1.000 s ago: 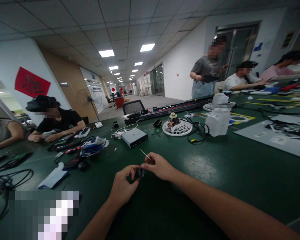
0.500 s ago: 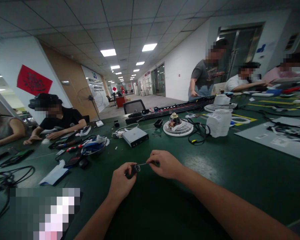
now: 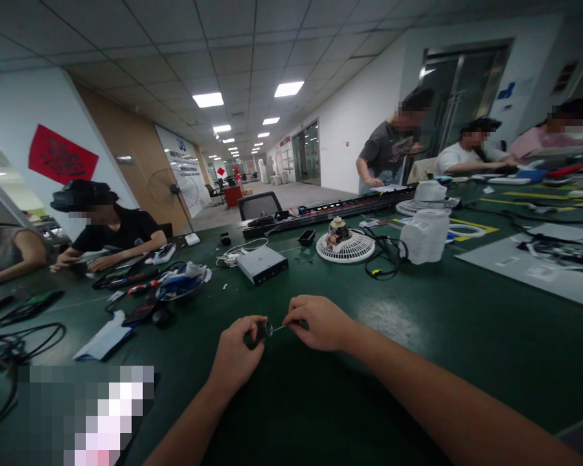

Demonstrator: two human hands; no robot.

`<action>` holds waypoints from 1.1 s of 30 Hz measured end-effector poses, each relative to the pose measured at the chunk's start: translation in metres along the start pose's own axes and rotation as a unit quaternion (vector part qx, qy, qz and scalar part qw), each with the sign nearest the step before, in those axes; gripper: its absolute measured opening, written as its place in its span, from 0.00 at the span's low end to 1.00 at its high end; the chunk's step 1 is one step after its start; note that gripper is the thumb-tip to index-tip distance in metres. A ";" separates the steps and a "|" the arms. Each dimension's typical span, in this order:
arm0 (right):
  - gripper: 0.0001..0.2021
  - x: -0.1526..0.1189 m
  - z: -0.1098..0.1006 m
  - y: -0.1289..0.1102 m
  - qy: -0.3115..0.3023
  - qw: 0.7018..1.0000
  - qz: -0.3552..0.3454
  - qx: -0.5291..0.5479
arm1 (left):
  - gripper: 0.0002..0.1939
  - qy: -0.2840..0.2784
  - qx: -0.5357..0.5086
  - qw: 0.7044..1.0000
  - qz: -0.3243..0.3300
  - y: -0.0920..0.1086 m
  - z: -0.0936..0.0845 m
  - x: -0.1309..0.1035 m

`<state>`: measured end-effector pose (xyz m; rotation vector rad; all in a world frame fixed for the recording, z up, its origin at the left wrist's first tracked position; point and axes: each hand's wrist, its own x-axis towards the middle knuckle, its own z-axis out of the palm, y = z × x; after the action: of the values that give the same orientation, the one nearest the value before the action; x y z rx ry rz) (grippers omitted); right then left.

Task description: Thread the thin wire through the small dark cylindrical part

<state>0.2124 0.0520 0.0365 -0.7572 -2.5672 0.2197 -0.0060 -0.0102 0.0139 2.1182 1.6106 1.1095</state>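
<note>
Between thumb and fingers, my left hand (image 3: 237, 353) grips a small dark round part (image 3: 264, 329) with a pale ring at its right end. My right hand (image 3: 318, 321) pinches a thin metal rod (image 3: 280, 328), whose left tip points at the ringed end of that part. Whether the tip touches it cannot be made out. Both hands are over the green table (image 3: 291, 414). Beyond them lies a silver disc drive box (image 3: 263, 264), with a small black tray (image 3: 306, 237) behind it to the right.
A white fan grille with a motor (image 3: 346, 247), a black cable (image 3: 386, 259) and a white housing (image 3: 423, 236) stand to the right. At left are a blue cloth (image 3: 103, 338), a bowl of parts (image 3: 184, 285) and cables (image 3: 19, 349). Several people work around the table.
The rod's tip has dropped from the upper edge of the dark part to level with its ring. My right hand has shifted slightly down. The standing person across the table leans lower.
</note>
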 end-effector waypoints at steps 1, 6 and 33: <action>0.11 0.000 0.000 0.000 0.002 1.000 0.001 0.006 | 0.13 -0.003 0.000 1.000 0.004 0.000 0.000 0.000; 0.11 0.001 0.003 0.001 0.033 0.998 0.047 -0.003 | 0.12 0.004 -0.002 1.000 0.014 0.001 0.001 0.000; 0.09 0.014 0.035 -0.011 -0.048 0.966 0.248 0.055 | 0.05 -0.012 0.101 0.992 -0.076 -0.012 0.001 0.000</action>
<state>0.1801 0.0492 0.0135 -1.3646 -2.3817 0.5628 -0.0136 -0.0052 0.0058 2.0750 1.9086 0.9037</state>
